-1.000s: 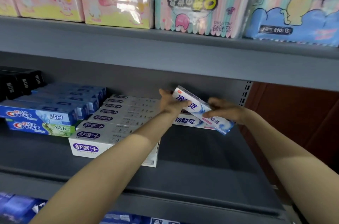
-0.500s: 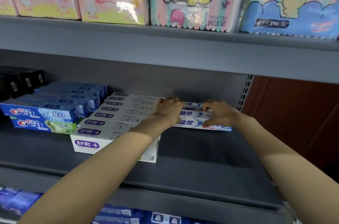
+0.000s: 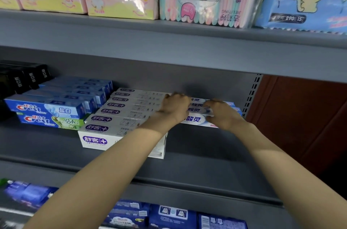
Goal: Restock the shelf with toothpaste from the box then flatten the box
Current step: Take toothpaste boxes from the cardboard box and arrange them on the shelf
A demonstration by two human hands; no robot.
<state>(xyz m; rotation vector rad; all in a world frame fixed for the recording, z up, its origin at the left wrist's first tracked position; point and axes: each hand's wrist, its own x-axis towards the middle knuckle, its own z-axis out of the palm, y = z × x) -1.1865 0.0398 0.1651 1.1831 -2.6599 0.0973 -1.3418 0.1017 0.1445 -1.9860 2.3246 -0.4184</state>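
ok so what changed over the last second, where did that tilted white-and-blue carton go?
The carton held tilted above the stack a second ago has gone down flat on top of the white-and-blue stack. Left hand and right hand came down with it and press on its ends; whether they still grip it is unclear. The purple-logo row and the Crest boxes did not move.

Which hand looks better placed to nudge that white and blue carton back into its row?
Probably the right hand: it lies on the white and blue carton near its outer end. The left hand rests at the seam with the purple-logo cartons.
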